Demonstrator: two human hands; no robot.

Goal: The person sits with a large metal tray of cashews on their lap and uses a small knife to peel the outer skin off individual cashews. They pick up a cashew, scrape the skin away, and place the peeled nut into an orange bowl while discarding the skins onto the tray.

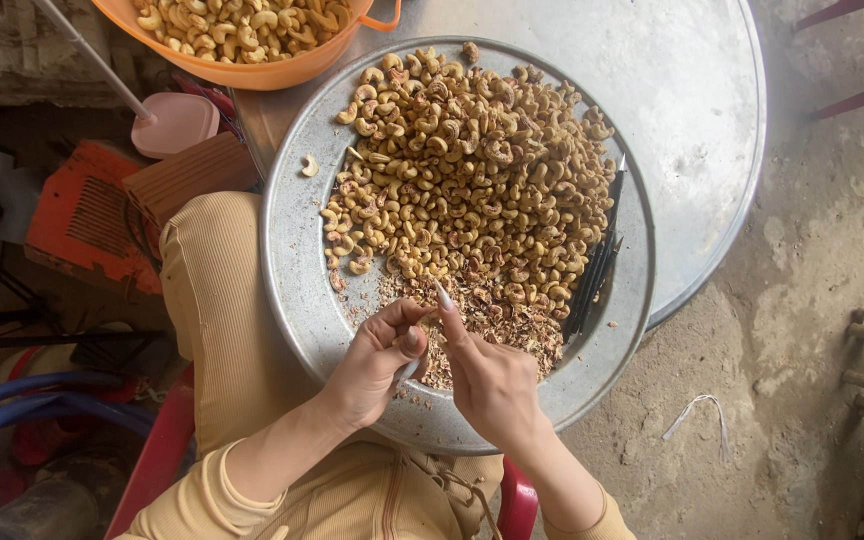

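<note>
Two hands meeting over near rim of round metal tray (297, 290), tray resting on lap. Left hand (377, 365) pinched shut around one cashew (426, 322), mostly hidden by fingers; right hand (492, 385) closed on something thin, likely a small blade, pressed against nut. Big cashew pile (472, 170) mid-tray, skin scraps (497, 325) just beyond fingers. Dark spare knives (597, 270) at right edge. Orange bowl (252, 60) of cashews above. Risks, by judgement: blade slipping toward left thumb; tray tipping off knee, spilling pile; scraps mixing into nuts.

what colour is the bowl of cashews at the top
Orange. The bowl sits at the top edge of the head view, above the round metal tray.
</note>
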